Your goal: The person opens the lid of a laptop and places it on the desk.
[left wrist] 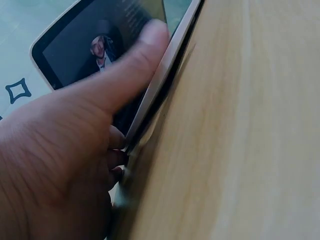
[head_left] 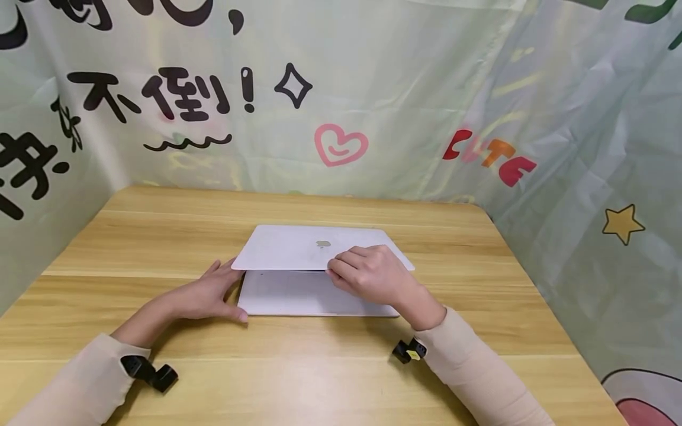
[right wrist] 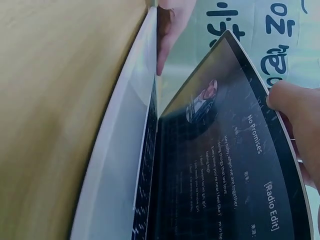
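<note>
A silver laptop (head_left: 288, 248) stands partly open on the wooden table, its lid tilted over the keyboard base (head_left: 288, 296). My right hand (head_left: 367, 272) pinches the lid's front edge, thumb on the screen side and fingers on the outer side. In the right wrist view, the lit screen (right wrist: 215, 150) shows song lyrics headed "No Promises" and a round picture. My left hand (head_left: 210, 293) lies along the base's left side, thumb (left wrist: 145, 45) stretched out at the front corner. Its other fingers (left wrist: 117, 157) are by the side edge, partly hidden.
The wooden table (head_left: 330, 373) spreads around the laptop. A pale printed cloth (head_left: 394, 89) hangs behind and at both sides, with lettering, a heart and a star. Small black cameras (head_left: 149, 373) sit at both beige sleeves (head_left: 474, 367).
</note>
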A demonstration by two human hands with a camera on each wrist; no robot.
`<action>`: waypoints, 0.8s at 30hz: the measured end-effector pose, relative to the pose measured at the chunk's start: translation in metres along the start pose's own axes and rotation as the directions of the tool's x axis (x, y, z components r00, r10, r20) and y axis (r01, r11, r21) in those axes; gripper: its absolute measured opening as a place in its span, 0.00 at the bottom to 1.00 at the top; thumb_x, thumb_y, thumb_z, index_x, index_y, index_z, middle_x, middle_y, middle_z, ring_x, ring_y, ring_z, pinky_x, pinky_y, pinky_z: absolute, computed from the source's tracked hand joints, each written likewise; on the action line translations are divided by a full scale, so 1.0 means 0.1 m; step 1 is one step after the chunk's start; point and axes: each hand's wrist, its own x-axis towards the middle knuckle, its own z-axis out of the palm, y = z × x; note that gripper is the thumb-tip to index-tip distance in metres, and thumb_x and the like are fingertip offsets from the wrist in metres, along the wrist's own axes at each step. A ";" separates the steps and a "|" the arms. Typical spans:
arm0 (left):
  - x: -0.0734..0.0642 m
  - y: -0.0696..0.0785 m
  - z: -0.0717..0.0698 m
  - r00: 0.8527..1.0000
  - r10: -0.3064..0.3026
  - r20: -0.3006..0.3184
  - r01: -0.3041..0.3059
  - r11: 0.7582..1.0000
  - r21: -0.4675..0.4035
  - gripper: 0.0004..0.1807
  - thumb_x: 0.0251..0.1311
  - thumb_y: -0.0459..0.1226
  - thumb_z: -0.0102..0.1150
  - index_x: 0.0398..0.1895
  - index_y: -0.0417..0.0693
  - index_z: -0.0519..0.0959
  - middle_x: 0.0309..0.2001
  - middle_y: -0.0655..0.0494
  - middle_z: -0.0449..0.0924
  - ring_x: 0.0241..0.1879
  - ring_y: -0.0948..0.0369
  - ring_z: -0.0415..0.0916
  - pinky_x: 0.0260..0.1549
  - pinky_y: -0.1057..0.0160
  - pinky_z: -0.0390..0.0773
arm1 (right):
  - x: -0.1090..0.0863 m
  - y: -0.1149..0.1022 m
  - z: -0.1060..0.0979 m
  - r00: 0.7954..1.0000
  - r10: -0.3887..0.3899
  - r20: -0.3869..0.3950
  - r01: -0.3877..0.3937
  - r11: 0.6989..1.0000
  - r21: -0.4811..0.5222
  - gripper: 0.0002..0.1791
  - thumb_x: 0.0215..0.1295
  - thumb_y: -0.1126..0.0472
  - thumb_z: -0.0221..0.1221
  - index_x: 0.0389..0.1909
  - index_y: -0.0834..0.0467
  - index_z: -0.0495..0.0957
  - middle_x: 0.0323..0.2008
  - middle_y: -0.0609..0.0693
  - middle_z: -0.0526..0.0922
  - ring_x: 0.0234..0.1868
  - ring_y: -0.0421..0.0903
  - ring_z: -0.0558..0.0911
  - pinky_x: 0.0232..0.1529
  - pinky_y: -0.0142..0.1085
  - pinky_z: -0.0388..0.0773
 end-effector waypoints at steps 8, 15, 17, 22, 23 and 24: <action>-0.01 0.00 0.00 1.000 -0.017 0.006 0.016 0.998 0.058 0.57 0.56 0.64 0.60 0.75 0.32 0.51 0.74 0.35 0.50 0.74 0.40 0.42 0.68 0.35 0.35 | 0.06 0.07 -0.04 0.999 0.020 -0.027 -0.020 1.000 -0.004 0.05 0.62 0.62 0.60 0.28 0.55 0.83 0.27 0.42 0.85 0.27 0.40 0.84 0.27 0.32 0.82; -0.01 0.01 -0.01 1.000 -0.025 0.008 0.024 0.998 0.063 0.60 0.55 0.65 0.61 0.75 0.32 0.49 0.75 0.35 0.45 0.74 0.41 0.39 0.68 0.36 0.36 | 0.11 0.17 -0.06 0.997 0.070 -0.032 -0.070 0.998 -0.004 0.06 0.64 0.61 0.61 0.30 0.56 0.85 0.29 0.44 0.87 0.30 0.41 0.86 0.31 0.35 0.83; -0.01 0.01 -0.01 1.000 -0.028 0.010 0.028 0.997 0.066 0.60 0.55 0.65 0.60 0.75 0.32 0.49 0.75 0.34 0.45 0.74 0.41 0.40 0.68 0.36 0.36 | 0.12 0.19 -0.06 0.996 0.086 -0.038 -0.086 0.996 -0.008 0.07 0.65 0.60 0.61 0.30 0.56 0.85 0.28 0.45 0.87 0.30 0.42 0.86 0.32 0.35 0.83; -0.01 0.02 0.00 0.999 -0.037 0.007 0.036 0.996 0.079 0.60 0.54 0.66 0.61 0.75 0.31 0.50 0.75 0.34 0.46 0.74 0.41 0.41 0.68 0.36 0.37 | 0.16 0.24 -0.07 0.990 0.127 -0.063 -0.129 0.991 -0.032 0.08 0.66 0.59 0.61 0.30 0.57 0.85 0.27 0.47 0.86 0.27 0.44 0.85 0.28 0.35 0.82; -0.01 0.01 0.01 0.999 -0.037 0.007 0.036 0.996 0.080 0.60 0.53 0.66 0.61 0.75 0.31 0.50 0.75 0.35 0.46 0.74 0.41 0.41 0.68 0.36 0.37 | 0.17 0.25 -0.06 0.988 0.136 -0.068 -0.139 0.989 -0.040 0.08 0.66 0.59 0.61 0.30 0.57 0.85 0.27 0.47 0.86 0.27 0.44 0.85 0.27 0.35 0.82; -0.01 0.01 0.01 0.999 -0.036 0.005 0.036 0.996 0.081 0.60 0.53 0.66 0.61 0.75 0.31 0.50 0.75 0.35 0.46 0.74 0.41 0.41 0.68 0.36 0.38 | 0.18 0.26 -0.06 0.986 0.146 -0.074 -0.149 0.988 -0.045 0.09 0.66 0.58 0.61 0.30 0.58 0.85 0.27 0.48 0.86 0.27 0.44 0.85 0.27 0.36 0.82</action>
